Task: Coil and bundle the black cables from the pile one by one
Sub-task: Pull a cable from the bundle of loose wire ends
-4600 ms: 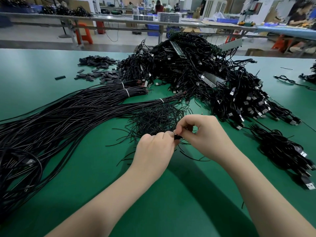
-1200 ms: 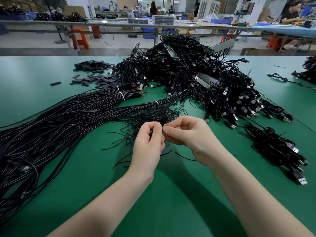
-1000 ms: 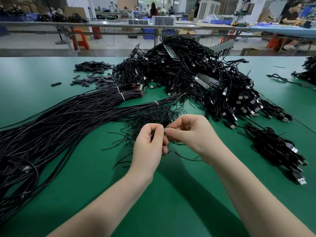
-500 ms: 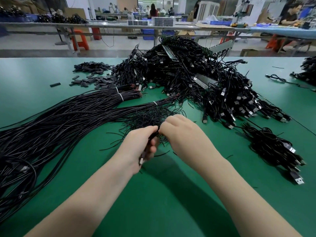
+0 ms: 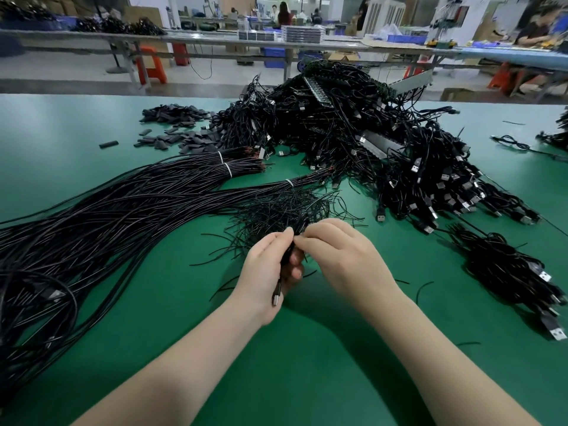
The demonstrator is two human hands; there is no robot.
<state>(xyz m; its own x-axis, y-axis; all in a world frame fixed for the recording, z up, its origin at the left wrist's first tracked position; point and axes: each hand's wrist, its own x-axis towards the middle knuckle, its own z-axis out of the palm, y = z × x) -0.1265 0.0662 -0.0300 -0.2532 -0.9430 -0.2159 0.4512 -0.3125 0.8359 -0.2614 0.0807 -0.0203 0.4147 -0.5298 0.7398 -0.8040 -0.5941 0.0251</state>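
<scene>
Cable (image 5: pixel 284 265), black and folded into a short coil, sits in the left hand (image 5: pixel 266 272), whose fingers curl round it; its metal-tipped plug (image 5: pixel 276 299) pokes out below the palm toward 6 o'clock. At the top of the coil the right hand (image 5: pixel 333 253) pinches with thumb and forefinger, touching the left thumb; what it pinches is too thin and dark to tell apart from the coil. Both hands hover over the green table (image 5: pixel 307 364), near its middle. Just past the fingertips, toward 12 o'clock, lies a loose scatter of thin black ties (image 5: pixel 282 207). At 9 o'clock long straight cables (image 5: pixel 107 219) fan across the table, bound near their far ends with white bands (image 5: pixel 227 169). From 12 to 2 o'clock rises the big tangled pile (image 5: pixel 353 139) of cables with plugs. At 3 o'clock a heap of coiled bundles (image 5: pixel 510 272) lies well apart from the hands. Small black sleeves (image 5: pixel 178 127) are strewn at 11 o'clock.
</scene>
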